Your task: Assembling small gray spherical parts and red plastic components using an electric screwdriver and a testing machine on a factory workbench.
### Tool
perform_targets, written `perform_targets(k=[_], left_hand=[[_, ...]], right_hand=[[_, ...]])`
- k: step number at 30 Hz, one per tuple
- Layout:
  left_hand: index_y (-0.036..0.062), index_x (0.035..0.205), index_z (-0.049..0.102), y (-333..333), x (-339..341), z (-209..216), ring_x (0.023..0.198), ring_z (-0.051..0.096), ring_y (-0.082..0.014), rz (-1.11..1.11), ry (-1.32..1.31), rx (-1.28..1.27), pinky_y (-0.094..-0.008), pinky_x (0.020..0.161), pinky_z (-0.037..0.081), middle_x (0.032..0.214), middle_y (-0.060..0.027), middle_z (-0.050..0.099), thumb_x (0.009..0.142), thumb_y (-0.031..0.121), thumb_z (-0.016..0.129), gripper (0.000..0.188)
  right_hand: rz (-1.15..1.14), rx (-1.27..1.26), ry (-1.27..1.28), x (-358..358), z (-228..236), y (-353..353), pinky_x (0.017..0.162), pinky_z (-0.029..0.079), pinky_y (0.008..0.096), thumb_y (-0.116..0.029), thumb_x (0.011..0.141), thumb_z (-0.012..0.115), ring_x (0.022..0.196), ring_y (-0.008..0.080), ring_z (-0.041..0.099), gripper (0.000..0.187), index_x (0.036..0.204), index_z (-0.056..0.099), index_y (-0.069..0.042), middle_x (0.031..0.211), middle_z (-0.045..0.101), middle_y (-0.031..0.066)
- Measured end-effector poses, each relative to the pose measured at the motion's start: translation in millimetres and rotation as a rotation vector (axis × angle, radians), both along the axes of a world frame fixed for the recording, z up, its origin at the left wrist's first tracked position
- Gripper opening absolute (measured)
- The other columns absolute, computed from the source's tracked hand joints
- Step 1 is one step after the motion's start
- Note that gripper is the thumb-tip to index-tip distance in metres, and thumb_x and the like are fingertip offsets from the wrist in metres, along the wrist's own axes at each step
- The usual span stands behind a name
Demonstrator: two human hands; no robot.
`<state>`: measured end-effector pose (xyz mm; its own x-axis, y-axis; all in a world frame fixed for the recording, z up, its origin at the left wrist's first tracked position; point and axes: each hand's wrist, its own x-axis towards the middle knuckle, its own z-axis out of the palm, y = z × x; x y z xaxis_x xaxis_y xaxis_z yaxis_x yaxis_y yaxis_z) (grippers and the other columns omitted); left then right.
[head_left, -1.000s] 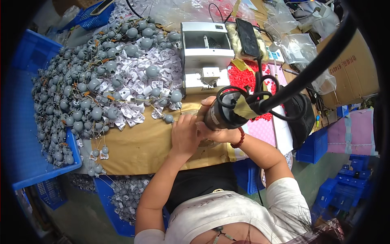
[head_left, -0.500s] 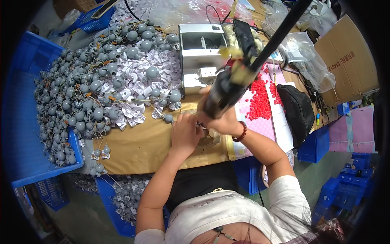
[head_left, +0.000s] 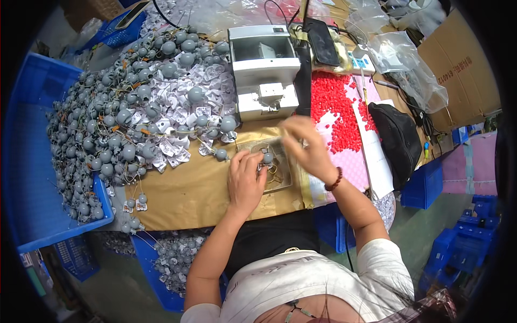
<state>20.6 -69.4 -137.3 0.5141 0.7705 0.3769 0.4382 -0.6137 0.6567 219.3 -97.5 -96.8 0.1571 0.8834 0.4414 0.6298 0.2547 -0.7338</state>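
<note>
My left hand (head_left: 246, 180) is closed on a small grey ball-shaped part (head_left: 267, 158), its fingertips pressing it from the left. The part sits in a clear, square-edged fixture (head_left: 283, 180) on the brown-covered table; wires show under it. My right hand (head_left: 309, 148), slightly blurred, is raised right of the fixture, holding nothing I can see, its fingers partly spread. Beyond it, a black, elongated driver-like tool (head_left: 303, 81) hangs beside a white-and-grey machine (head_left: 267, 72).
A large heap of grey ball parts (head_left: 129, 151) with white pieces lies left, spilling into a blue bin (head_left: 40, 210). Small red caps (head_left: 334, 107) cover a pink sheet at right. A black pouch (head_left: 396, 140), cardboard box (head_left: 458, 70) and dark phone (head_left: 323, 43) lie farther right and back.
My right hand has let go of the black driver-like tool and moved right; the tool has swung away toward the machine. My left hand stays at the fixture, where the grey part now shows.
</note>
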Motion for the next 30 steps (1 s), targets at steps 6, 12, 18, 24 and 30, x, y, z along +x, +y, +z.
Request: perform_targets(k=[6, 12, 18, 24, 30], left_hand=[[0.0007, 0.106, 0.059, 1.7, 1.3, -0.9, 0.11, 0.056, -0.0355, -0.007, -0.007, 0.001, -0.0432, 0.093, 0.045, 0.106, -0.0152, 0.063, 0.075, 0.0, 0.074, 0.035], [0.0002, 0.106, 0.059, 4.0, 0.9, 0.2, 0.108, 0.057, -0.0362, -0.023, -0.036, -0.031, -0.0435, 0.092, 0.046, 0.106, -0.0171, 0.063, 0.076, 0.0, 0.073, 0.034], [0.002, 0.107, 0.059, 4.3, 0.8, -2.5, 0.108, 0.057, -0.035, -0.041, -0.01, -0.008, -0.0435, 0.091, 0.046, 0.105, -0.0151, 0.063, 0.076, 0.001, 0.073, 0.034], [0.0033, 0.109, 0.058, 7.5, 1.6, -2.7, 0.105, 0.059, -0.0342, -0.054, -0.016, -0.022, -0.0433, 0.088, 0.048, 0.107, -0.0139, 0.063, 0.077, 0.002, 0.072, 0.035], [0.0013, 0.112, 0.056, -3.8, -21.6, 12.5, 0.097, 0.061, -0.0334, -0.029, -0.187, -0.231, -0.0365, 0.074, 0.053, 0.11, -0.0161, 0.058, 0.081, -0.003, 0.069, 0.034]], right_hand=[[0.062, -0.212, 0.271, -30.5, -31.2, 3.2, 0.076, 0.051, 0.0344, -0.006, 0.088, 0.066, 0.085, 0.0245, 0.066, 0.011, 0.097, 0.068, 0.001, 0.092, 0.069, 0.013], [0.006, -0.22, 0.588, -49.6, -44.9, 14.5, 0.069, 0.051, 0.0282, -0.01, 0.097, 0.058, 0.077, 0.0135, 0.065, 0.012, 0.097, 0.061, 0.001, 0.083, 0.069, 0.0089], [0.013, -0.25, 0.811, -53.5, -49.0, 27.2, 0.066, 0.051, 0.0227, -0.013, 0.104, 0.047, 0.073, 0.0105, 0.064, 0.012, 0.105, 0.05, -0.001, 0.079, 0.066, 0.0076], [0.042, -0.26, 1.007, -54.9, -42.0, 39.1, 0.064, 0.051, 0.0236, -0.014, 0.104, 0.047, 0.07, 0.0113, 0.063, 0.013, 0.107, 0.05, -0.002, 0.076, 0.064, 0.0065], [0.167, -0.336, 0.927, -42.9, -7.5, 28.8, 0.083, 0.055, 0.0288, -0.018, 0.105, 0.046, 0.098, 0.0189, 0.067, 0.03, 0.129, 0.049, -0.001, 0.103, 0.067, 0.0151]])
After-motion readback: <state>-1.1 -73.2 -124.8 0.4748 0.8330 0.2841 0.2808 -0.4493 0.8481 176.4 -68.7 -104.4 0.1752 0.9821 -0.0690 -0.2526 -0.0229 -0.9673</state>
